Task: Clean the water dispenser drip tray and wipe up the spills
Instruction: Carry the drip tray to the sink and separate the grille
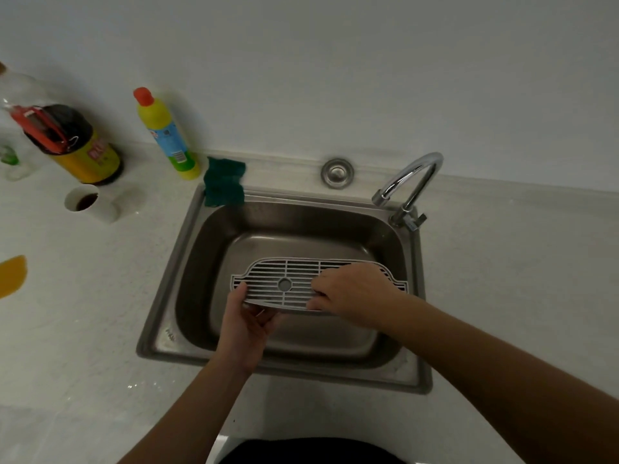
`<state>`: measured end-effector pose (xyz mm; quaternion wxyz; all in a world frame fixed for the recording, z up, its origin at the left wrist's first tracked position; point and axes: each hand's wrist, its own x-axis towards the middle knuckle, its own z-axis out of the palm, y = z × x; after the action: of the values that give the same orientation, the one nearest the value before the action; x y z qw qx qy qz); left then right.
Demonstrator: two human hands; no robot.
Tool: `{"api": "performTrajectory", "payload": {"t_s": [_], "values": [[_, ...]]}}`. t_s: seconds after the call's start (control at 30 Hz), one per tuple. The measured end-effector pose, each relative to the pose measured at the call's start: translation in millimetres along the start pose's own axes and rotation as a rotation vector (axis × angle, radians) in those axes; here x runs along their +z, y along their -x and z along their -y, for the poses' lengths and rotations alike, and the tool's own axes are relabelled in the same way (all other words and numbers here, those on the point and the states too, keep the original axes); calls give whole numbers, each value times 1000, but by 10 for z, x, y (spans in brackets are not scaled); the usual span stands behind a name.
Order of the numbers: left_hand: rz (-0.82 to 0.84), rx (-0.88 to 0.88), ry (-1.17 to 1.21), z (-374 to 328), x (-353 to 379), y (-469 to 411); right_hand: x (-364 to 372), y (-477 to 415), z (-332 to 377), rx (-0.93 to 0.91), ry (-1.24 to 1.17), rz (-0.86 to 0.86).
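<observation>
— What is the sink (187, 262) made of?

— Brushed steel, dull in the basin, with a softer sheen on the rim. The tap (415, 182) at its back right corner is polished chrome, mirror-bright.

— And the grate (284, 272) over the basin?

— Matt grey plastic, smooth bars.

— The tabletop (83, 329) around the sink?

— Pale, speckled, stone-like, faintly glossy.

— At the sink's back left corner?

— A green cloth (223, 182), coarse and fuzzy; beside it a glossy yellow plastic bottle (167, 135).

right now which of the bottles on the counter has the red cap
The slim yellow bottle beside the green cloth. The squat yellow-labelled bottle farther left is dark-topped.
</observation>
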<state>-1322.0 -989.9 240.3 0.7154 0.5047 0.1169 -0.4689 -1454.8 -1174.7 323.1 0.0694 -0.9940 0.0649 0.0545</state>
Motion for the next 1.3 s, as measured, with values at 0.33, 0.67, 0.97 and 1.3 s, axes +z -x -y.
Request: {"api": "performTrajectory", "payload": {"t_s": [0.33, 0.67, 0.97, 1.3], "values": [[55, -13, -22, -38, 33, -228, -72, -57, -20, 53, 24, 9], [-22, -41, -2, -119, -130, -348, -66, 161, -320, 177, -103, 45], [-91, -14, -25, -73, -163, -435, 262, 800, -741, 554, -109, -45], [-141, 64, -93, -66, -17, -461, 1048, 1453, -1217, 887, 24, 29]]}}
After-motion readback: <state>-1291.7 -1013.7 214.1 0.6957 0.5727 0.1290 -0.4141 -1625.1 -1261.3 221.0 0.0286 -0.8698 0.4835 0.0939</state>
